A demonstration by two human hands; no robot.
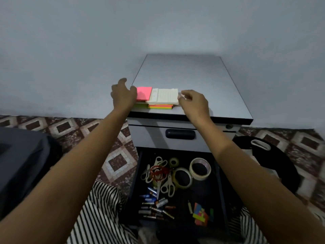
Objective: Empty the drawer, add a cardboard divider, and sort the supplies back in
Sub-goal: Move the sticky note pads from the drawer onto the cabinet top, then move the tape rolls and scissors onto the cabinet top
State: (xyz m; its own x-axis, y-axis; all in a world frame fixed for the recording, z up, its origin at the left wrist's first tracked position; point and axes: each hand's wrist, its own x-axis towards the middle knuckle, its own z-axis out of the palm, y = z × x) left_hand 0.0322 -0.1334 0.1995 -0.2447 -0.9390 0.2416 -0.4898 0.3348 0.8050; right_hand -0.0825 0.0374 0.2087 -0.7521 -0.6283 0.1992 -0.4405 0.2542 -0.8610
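On the front left of the grey cabinet top (193, 76) lies a stack of sticky-note pads: a pink pad (144, 93), a white pad (166, 95) and orange-yellow pads (161, 106) beneath. My left hand (123, 95) is at the pink pad's left edge, thumb touching it and fingers lifted. The fingertips of my right hand (193, 103) touch the white pad's right edge. Below, the open black drawer (220, 182) holds scissors (168, 185), red rubber bands (159, 171), tape rolls (200, 169), batteries (154, 206) and coloured sticky flags (201, 215).
The shut upper drawer has a black handle (180, 133). A black bag with a white handle (274, 155) lies on the patterned floor at the right. A dark grey object (21, 159) stands at the left. My striped clothing (102, 217) flanks the drawer.
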